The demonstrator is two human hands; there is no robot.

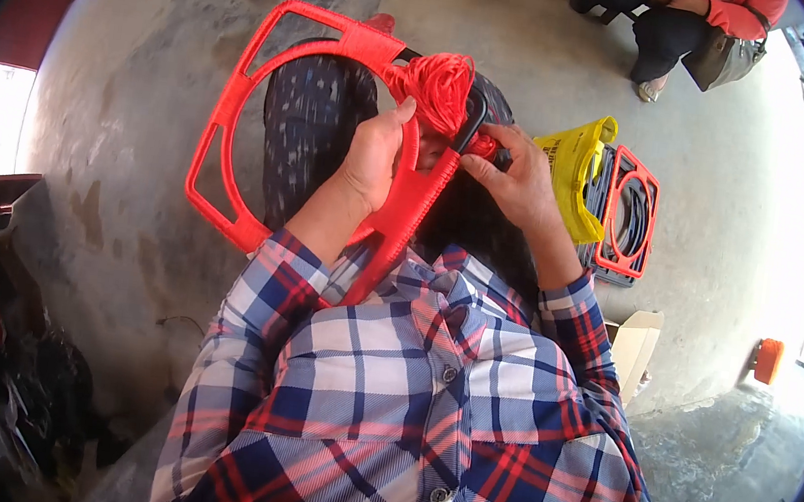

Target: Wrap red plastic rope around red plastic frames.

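A large red frame with a big round opening rests across my lap, partly wrapped in red cord. My left hand is closed around its inner rim, the thumb pointing up. Just above that thumb, a loose bundle of thin red cord lies against the frame. A black curved bar shows at the frame's far right corner. There my right hand pinches some red cord beside the bar, its thumb near the wrapped edge. The fingers of my right hand are partly hidden.
To the right on the concrete floor stand a yellow bag and a stack of black frames topped by a red frame. A cardboard piece lies nearer. A person crouches at the far right with a grey handbag.
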